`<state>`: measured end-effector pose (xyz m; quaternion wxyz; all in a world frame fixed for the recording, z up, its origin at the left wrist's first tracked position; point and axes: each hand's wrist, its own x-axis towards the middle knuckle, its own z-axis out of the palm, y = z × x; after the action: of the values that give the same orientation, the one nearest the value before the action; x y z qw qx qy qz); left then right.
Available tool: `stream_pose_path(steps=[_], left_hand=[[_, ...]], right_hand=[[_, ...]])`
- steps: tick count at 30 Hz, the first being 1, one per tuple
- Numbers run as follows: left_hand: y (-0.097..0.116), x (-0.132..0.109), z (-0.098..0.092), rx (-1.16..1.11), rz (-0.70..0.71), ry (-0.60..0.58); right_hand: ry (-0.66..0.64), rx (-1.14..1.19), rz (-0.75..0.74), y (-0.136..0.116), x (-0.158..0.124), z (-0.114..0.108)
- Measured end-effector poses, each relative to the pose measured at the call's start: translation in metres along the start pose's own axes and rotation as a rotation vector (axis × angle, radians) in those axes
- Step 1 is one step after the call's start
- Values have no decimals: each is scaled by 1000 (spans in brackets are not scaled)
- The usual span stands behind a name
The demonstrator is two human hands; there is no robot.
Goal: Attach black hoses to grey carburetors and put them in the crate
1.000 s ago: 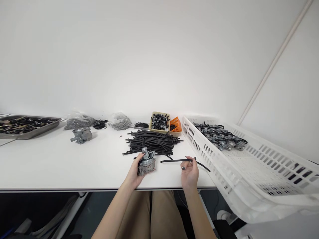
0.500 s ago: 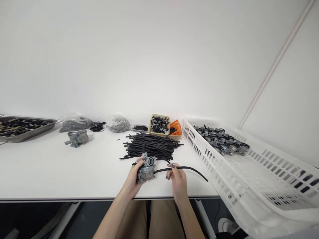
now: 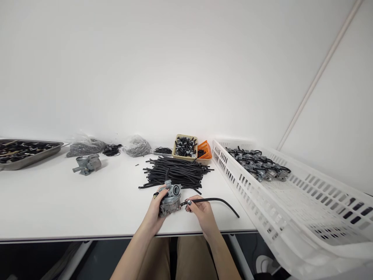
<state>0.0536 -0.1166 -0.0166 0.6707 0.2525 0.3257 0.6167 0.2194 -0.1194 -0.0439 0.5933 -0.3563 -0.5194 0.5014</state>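
Near the table's front edge, my left hand [image 3: 156, 212] is wrapped round a grey metal carburetor [image 3: 170, 203], whose round opening faces up and right. My right hand [image 3: 201, 213] pinches a black rubber hose [image 3: 217, 199] close to its left end. That end meets the lower right side of the carburetor; whether it is pushed onto a fitting is too small to tell. The hose's free end curves down to the right. Just behind the carburetor lies a pile of black hoses [image 3: 177, 171].
A white basket [image 3: 247, 194] with several carburetors stands at the right. Behind the hoses are a beige tray [image 3: 174, 151] of small parts and an orange basket [image 3: 207, 149]. Another carburetor [image 3: 88, 164], plastic bags [image 3: 84, 147] and a metal tray [image 3: 35, 156] are at the left.
My right hand has slid left along the hose, nearer the carburetor, and now pinches it close to its end. The hose's free end has dropped slightly. My left hand keeps its hold.
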Motion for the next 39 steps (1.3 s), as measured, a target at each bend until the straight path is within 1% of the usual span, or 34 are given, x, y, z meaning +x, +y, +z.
stream_pose_path(steps=[7,12,17,22,31,39], left_hand=[[1,-1,1,-17,7,35],[2,-1,1,-28,-10,49],[1,0,2,-19,-2,51],[2,-1,4,-37,1,74],[-1,5,-4,4,4,92],[1,4,0,-3,3,128]], right_hand=[[-89,3,10,-2,-4,0],[8,46,-11,-1,-3,0],[-44,33,28,-7,-5,3],[16,38,20,-12,-6,5],[-11,62,28,-10,-7,7],[-12,48,45,-11,-6,7]])
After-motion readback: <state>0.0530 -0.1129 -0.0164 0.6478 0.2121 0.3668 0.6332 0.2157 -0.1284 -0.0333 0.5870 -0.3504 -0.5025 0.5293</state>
